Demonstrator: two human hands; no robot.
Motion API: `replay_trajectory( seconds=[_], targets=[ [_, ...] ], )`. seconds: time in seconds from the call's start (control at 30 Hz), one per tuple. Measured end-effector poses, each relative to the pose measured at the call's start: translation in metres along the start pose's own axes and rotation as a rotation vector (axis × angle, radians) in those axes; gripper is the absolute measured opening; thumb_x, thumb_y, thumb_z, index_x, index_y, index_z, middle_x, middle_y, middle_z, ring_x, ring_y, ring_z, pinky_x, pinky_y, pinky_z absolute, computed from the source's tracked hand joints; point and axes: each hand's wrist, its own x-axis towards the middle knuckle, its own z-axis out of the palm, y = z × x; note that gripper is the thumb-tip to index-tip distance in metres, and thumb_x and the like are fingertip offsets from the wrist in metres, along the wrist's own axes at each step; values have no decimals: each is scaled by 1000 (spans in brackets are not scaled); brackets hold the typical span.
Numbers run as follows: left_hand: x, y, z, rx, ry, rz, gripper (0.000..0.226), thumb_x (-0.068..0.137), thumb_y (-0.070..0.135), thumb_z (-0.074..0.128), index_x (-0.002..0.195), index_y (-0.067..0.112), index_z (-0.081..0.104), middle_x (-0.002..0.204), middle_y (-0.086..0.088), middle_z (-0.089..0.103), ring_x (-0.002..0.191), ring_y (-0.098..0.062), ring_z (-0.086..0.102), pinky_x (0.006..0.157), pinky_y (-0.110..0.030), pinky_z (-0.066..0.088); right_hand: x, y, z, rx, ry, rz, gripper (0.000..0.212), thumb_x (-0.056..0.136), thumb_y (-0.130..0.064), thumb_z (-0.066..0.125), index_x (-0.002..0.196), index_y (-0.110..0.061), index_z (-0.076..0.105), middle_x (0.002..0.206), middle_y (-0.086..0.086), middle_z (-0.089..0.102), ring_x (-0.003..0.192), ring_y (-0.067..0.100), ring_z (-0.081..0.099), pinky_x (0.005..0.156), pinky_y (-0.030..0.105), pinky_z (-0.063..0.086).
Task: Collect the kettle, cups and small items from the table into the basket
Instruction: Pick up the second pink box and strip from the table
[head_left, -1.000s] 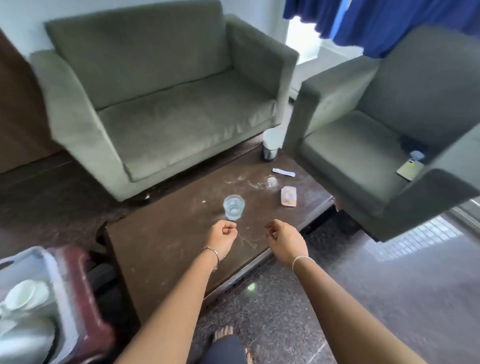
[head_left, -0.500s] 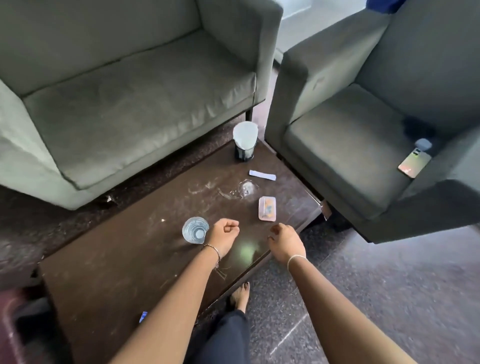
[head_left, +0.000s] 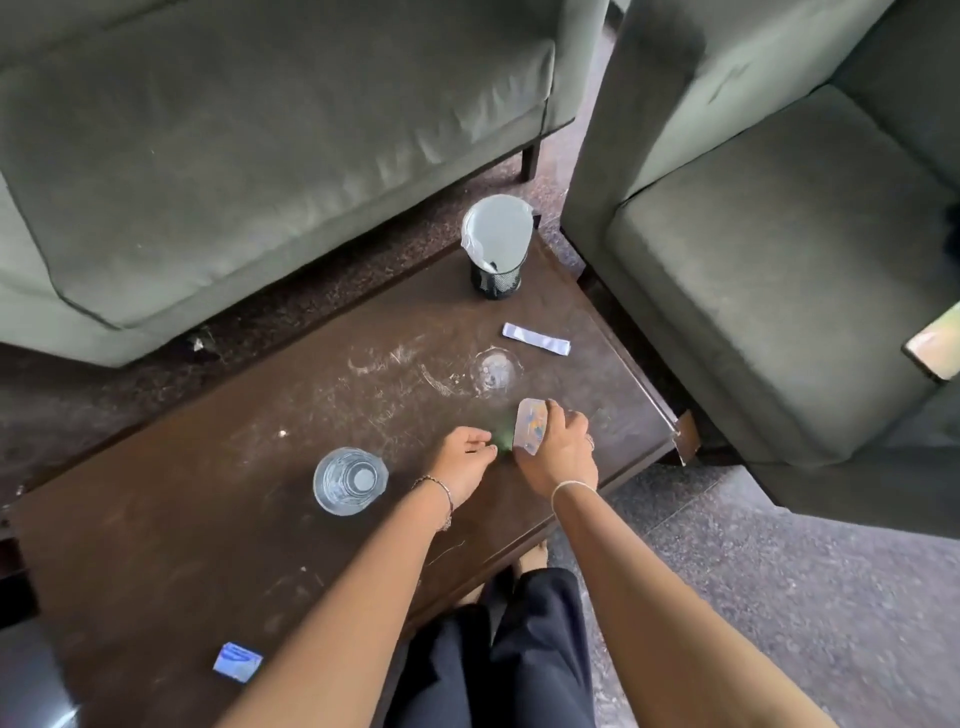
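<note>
On the dark brown table (head_left: 218, 519), my right hand (head_left: 561, 457) closes its fingers over a small clear plastic box (head_left: 527, 423) with coloured contents. Just left of it my left hand (head_left: 465, 460) hovers over the tabletop, fingers loosely apart and holding nothing. A clear drinking glass (head_left: 349, 480) stands upright to the left of that hand. Farther back lie a small clear round dish or lid (head_left: 493, 369) and a white sachet (head_left: 535, 339). A blue packet (head_left: 237, 661) lies near the table's front edge. No basket or kettle is in view.
A black mesh bin with a white liner (head_left: 497, 249) stands at the table's far end. A grey-green sofa (head_left: 260, 156) sits behind the table and an armchair (head_left: 779, 286) to the right, with a phone (head_left: 935, 345) on its seat. My legs are below the table edge.
The view has dropped closer to the table. My right hand has reached forward onto the small plastic box. My left hand has loosened from a fist and moved right of the glass.
</note>
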Motion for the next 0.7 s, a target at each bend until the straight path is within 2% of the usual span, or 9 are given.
replay_trajectory(
  seconds=[0.1, 0.2, 0.37, 0.43, 0.47, 0.57, 0.63, 0.7],
  targets=[
    [17, -6, 8, -27, 15, -58, 28, 92, 12, 58, 120, 9, 59, 126, -12, 61, 117, -25, 57, 103, -40, 45, 24, 4, 9, -3, -22, 12, 80, 88, -38, 64, 151, -23, 17, 141, 11, 28, 130, 36, 37, 92, 45, 48],
    [26, -7, 13, -28, 17, -104, 29, 91, 17, 60, 120, 13, 60, 127, -6, 62, 117, -22, 57, 104, -44, 45, 38, 9, 16, 63, -79, 36, 80, 89, -35, 62, 152, -21, 15, 140, 13, 30, 128, 39, 38, 98, 45, 43],
    [34, 0, 20, -57, 44, -134, 33, 89, 22, 63, 121, 14, 58, 128, -4, 61, 116, -20, 57, 103, -44, 46, 49, 13, 14, 84, -78, -11, 85, 82, -29, 67, 149, -13, 17, 138, 18, 37, 125, 43, 43, 98, 44, 42],
    [37, 3, 24, -49, 76, -138, 35, 91, 24, 60, 124, 15, 57, 129, -5, 60, 118, -22, 56, 103, -44, 45, 52, 15, 6, 275, -122, 42, 81, 82, -29, 66, 148, -17, 21, 140, 16, 41, 123, 37, 49, 99, 43, 45],
    [37, 6, 25, -44, 108, -138, 35, 93, 26, 58, 126, 14, 56, 130, -6, 59, 118, -23, 56, 103, -44, 46, 53, 16, 0, 475, -183, 89, 77, 82, -29, 65, 147, -20, 24, 140, 14, 44, 121, 32, 53, 97, 43, 50],
    [36, 19, 28, -134, 189, -156, 41, 97, 32, 52, 132, 11, 51, 131, -8, 57, 119, -26, 54, 104, -43, 44, 50, 17, -20, 1126, -474, 231, 53, 90, -21, 61, 140, -18, 43, 129, 15, 59, 105, 26, 66, 74, 35, 59],
    [33, 29, 30, -327, 151, -229, 41, 96, 37, 52, 129, 11, 53, 122, -7, 59, 112, -24, 55, 101, -40, 45, 48, 18, -32, 1279, -611, 229, 38, 94, -21, 56, 131, -10, 55, 117, 19, 67, 91, 24, 69, 70, 31, 59],
    [30, 38, 30, -505, 83, -286, 36, 95, 38, 54, 120, 13, 59, 113, -7, 64, 108, -24, 56, 96, -41, 47, 47, 17, -38, 1306, -682, 218, 32, 96, -23, 54, 122, -5, 60, 105, 18, 71, 83, 22, 70, 72, 30, 60]
  ],
)
